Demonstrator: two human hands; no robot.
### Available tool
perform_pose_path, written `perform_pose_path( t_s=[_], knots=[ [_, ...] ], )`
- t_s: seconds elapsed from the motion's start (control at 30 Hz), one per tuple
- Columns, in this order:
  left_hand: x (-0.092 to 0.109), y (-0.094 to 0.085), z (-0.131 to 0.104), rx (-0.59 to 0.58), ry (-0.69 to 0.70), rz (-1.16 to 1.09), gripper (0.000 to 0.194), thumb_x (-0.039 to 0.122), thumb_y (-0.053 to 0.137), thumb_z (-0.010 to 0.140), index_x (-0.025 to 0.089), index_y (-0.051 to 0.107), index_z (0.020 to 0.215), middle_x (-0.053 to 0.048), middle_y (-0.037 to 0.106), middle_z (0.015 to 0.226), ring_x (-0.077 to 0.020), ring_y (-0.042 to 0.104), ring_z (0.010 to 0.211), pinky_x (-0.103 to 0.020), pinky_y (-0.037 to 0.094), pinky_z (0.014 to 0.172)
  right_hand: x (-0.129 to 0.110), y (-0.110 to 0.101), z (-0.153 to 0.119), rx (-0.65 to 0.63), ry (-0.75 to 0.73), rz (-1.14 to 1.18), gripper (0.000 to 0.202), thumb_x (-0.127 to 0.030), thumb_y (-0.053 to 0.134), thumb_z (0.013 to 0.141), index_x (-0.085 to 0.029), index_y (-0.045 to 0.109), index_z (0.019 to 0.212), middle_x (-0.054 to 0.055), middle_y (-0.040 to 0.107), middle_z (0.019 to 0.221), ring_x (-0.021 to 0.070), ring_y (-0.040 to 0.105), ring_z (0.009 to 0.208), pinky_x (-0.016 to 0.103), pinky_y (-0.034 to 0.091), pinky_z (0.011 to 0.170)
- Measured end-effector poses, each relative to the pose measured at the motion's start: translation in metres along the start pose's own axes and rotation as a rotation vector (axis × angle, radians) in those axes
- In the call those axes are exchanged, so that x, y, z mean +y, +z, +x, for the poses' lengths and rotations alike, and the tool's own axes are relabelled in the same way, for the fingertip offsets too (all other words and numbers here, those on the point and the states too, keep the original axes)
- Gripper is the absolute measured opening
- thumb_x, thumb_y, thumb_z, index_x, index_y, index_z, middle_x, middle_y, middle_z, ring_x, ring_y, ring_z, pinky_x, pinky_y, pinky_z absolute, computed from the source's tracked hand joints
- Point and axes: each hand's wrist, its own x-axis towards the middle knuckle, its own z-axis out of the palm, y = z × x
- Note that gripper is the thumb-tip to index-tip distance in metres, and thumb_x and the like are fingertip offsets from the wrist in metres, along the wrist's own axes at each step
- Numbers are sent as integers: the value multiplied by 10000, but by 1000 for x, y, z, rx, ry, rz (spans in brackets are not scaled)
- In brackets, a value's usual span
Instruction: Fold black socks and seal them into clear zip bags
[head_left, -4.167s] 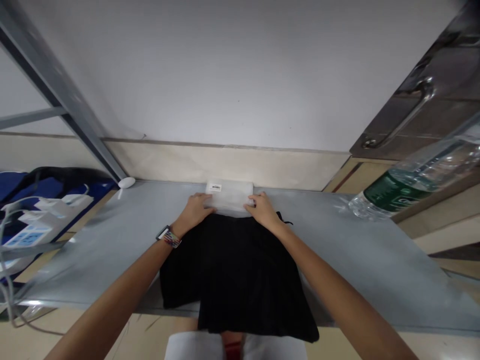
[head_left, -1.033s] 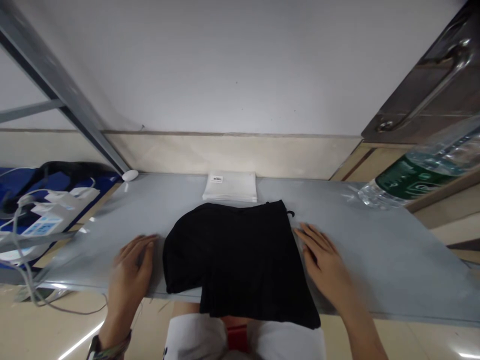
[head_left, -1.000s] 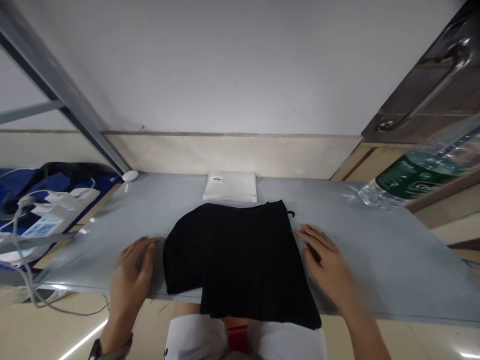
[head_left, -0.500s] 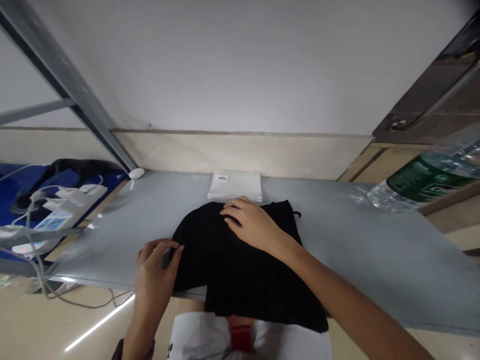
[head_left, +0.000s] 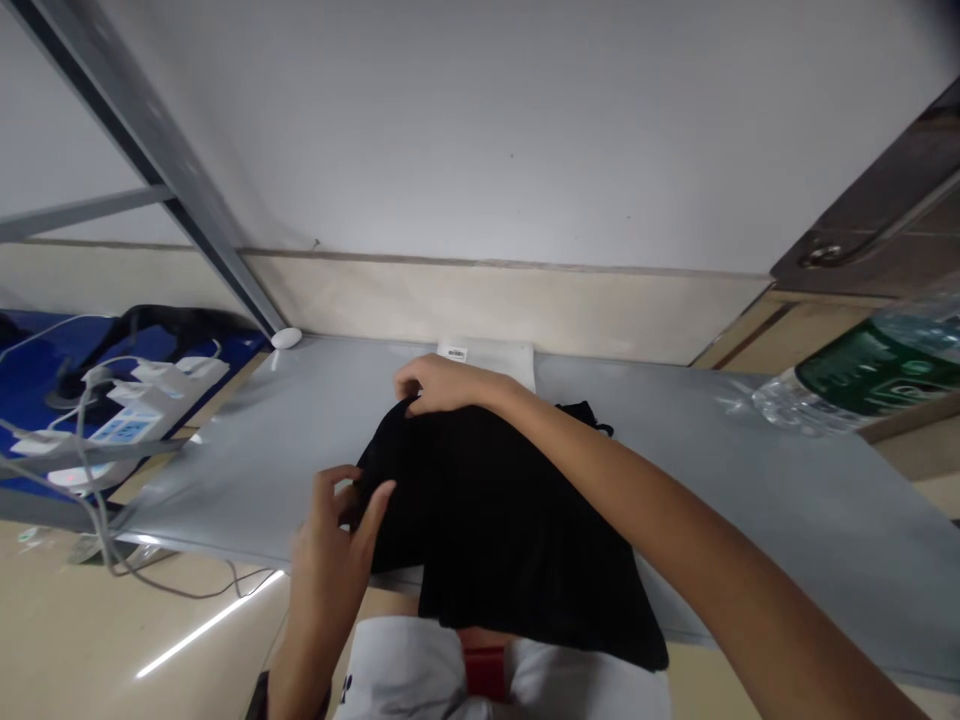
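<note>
A black cloth garment (head_left: pixel 517 530) lies on the grey table (head_left: pixel 750 500), its lower part hanging over the front edge above my lap. My right hand (head_left: pixel 442 385) is at the garment's upper left edge, its fingers curled and closed on the fabric. At the garment's left edge, my left hand (head_left: pixel 341 520) touches the cloth with thumb and fingers apart. A drawstring end shows at the garment's upper right corner. Behind my right hand, a flat white packet (head_left: pixel 514 357) with a barcode label is partly covered.
A green-labelled plastic bottle (head_left: pixel 862 375) lies at the right. On the left are a white power strip (head_left: pixel 127 430) with plugs and cables, a metal frame post (head_left: pixel 217 250) and a small white round object (head_left: pixel 286 338). A wall stands behind the table.
My right hand has moved left and back, from the garment's upper middle to its upper left edge. It now covers part of the white packet. My left hand's fingers have spread slightly.
</note>
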Motion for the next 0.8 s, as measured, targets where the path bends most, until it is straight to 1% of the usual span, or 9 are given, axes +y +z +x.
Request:
perform_pose_path(
  t_s=[0.1, 0.2, 0.3, 0.37, 0.47, 0.53, 0.63, 0.7, 0.8],
  knots=[
    [3, 2, 0, -59, -61, -22, 593, 711, 747, 807, 245, 630, 1156, -31, 764, 858, -235, 712, 687, -303, 515, 606, -3, -7, -5, 42, 36, -8, 116, -178, 745, 806, -200, 631, 810, 8, 693, 878, 164, 618, 802, 288, 451, 696],
    [0, 0, 1, -120, -50, -43, 511, 623, 740, 816, 226, 688, 1134, -59, 779, 915, -266, 737, 775, -331, 543, 639, -4, -13, -12, 38, 64, 40, 121, -136, 725, 810, -206, 695, 905, 23, 733, 967, 171, 654, 863, 285, 479, 729],
    [-3, -3, -1, -109, -4, -88, 439, 540, 714, 843, 219, 703, 1142, -53, 774, 911, -261, 741, 799, -324, 560, 641, -5, -17, -24, 19, 46, 46, 176, -86, 676, 820, -221, 728, 920, 26, 753, 1014, 184, 673, 937, 297, 496, 786],
    [1, -4, -5, -70, 85, -77, 400, 497, 711, 859, 219, 711, 1148, -54, 765, 935, -251, 743, 821, -320, 577, 661, -6, -19, -37, 53, 25, -13, 199, -45, 632, 807, -218, 708, 869, 25, 741, 1007, 186, 660, 939, 299, 481, 784],
    [19, -5, -17, -62, 308, -17, 320, 368, 667, 929, 243, 721, 1218, -54, 739, 1027, -220, 737, 866, -314, 603, 724, -11, -21, -63, 128, 19, -178, 260, 18, 572, 760, -210, 668, 843, 28, 689, 1007, 172, 611, 879, 287, 426, 722],
    [35, -3, -27, -125, 478, -16, 354, 235, 591, 972, 265, 702, 1307, -56, 718, 1094, -197, 734, 902, -304, 619, 779, -14, -21, -82, 150, 28, -275, 287, 40, 540, 745, -204, 656, 842, 28, 652, 1002, 157, 577, 832, 282, 385, 696],
    [53, 5, -44, -247, 673, -18, 530, 72, 513, 966, 276, 634, 1440, -68, 710, 1186, -197, 733, 1009, -321, 633, 897, -16, -19, -111, 182, 61, -364, 291, 48, 510, 764, -199, 638, 850, 20, 620, 978, 139, 538, 777, 279, 344, 680],
    [59, 13, -54, -312, 757, 6, 602, 10, 487, 952, 265, 600, 1485, -78, 718, 1216, -222, 719, 1070, -361, 636, 946, -12, -14, -129, 217, 77, -426, 286, 44, 499, 784, -199, 626, 864, 15, 609, 962, 134, 505, 736, 283, 320, 664],
    [58, 24, -68, -400, 846, 50, 630, -43, 452, 940, 239, 594, 1486, -85, 735, 1206, -254, 699, 1079, -424, 645, 958, -1, -3, -151, 270, 96, -547, 305, 54, 472, 795, -201, 610, 890, 12, 590, 936, 139, 432, 674, 302, 281, 633]
  ],
)
